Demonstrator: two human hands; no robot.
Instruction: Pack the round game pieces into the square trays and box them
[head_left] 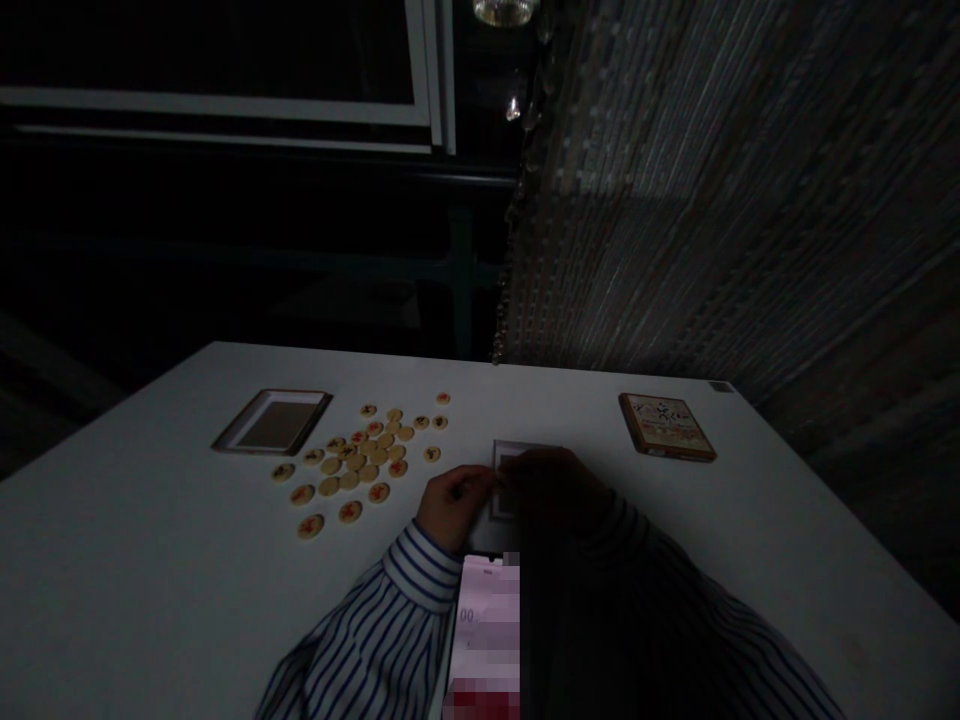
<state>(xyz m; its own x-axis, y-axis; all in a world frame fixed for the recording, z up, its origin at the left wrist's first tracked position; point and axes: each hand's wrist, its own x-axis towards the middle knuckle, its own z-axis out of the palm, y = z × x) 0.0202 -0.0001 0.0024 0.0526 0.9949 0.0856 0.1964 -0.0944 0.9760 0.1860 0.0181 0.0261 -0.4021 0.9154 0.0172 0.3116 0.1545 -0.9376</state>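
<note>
My left hand [454, 503] is closed, with thumb and fingertips pinched together over a flat grey rectangular thing with a pale border [504, 505]. What the fingertips pinch is too small and dim to name. My right hand [559, 488] lies in deep shadow just to the right, its curled fingers meeting the left fingertips above that same rectangle and covering much of it. Left of my left hand, several round wooden Chinese chess pieces [356, 462] are spread on the white table [187, 580]. Some show red or black characters; others show plain faces.
An open shallow box part [247, 412] sits at the far left. A box with a printed lid [670, 425] lies at the far right. A lit phone [480, 630] is below my hands, partly pixelated. A string curtain [637, 220] hangs behind the table's right side.
</note>
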